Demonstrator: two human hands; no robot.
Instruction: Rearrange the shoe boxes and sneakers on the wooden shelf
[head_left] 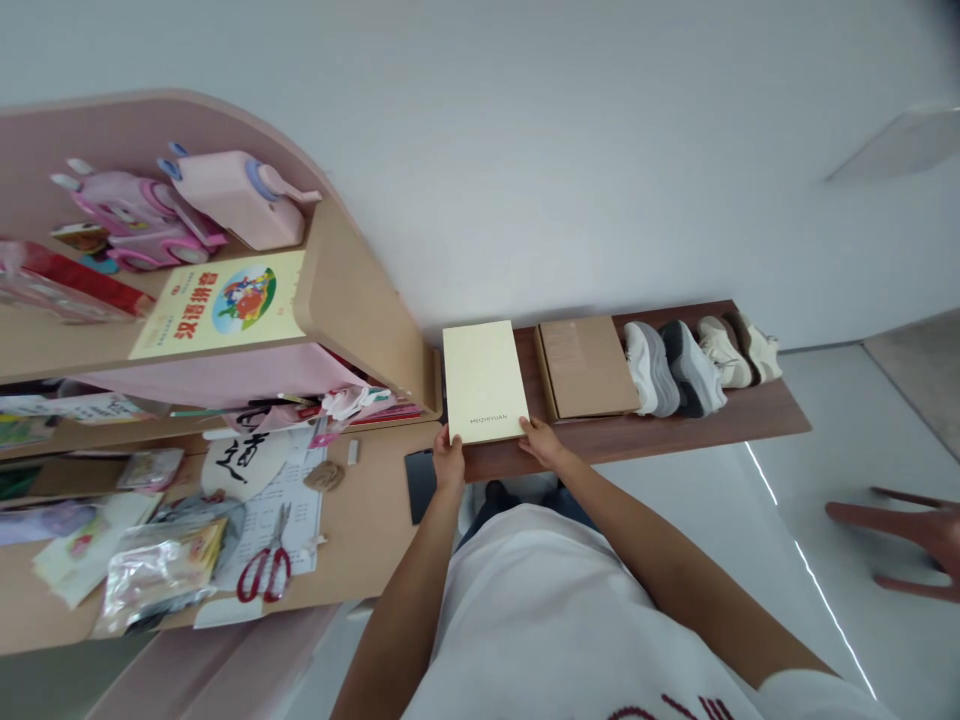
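A pale yellow box (484, 380) rests on the dark wooden shelf (675, 432), against the side of the desk unit. My left hand (448, 458) grips its near left corner, fingers curled on the edge. My right hand (541, 442) holds the near right corner the same way. A brown cardboard box (587, 366) lies just right of the yellow one. Beyond it stand two pairs of sneakers (697, 366), white and grey.
A cluttered wooden desk (367, 520) at left carries red scissors (266, 572), papers, a black phone (420, 484) and plastic bags. Pink toys (187, 205) and a picture book (221, 302) sit on its upper shelf. Another person's hand (911, 540) shows at the right edge.
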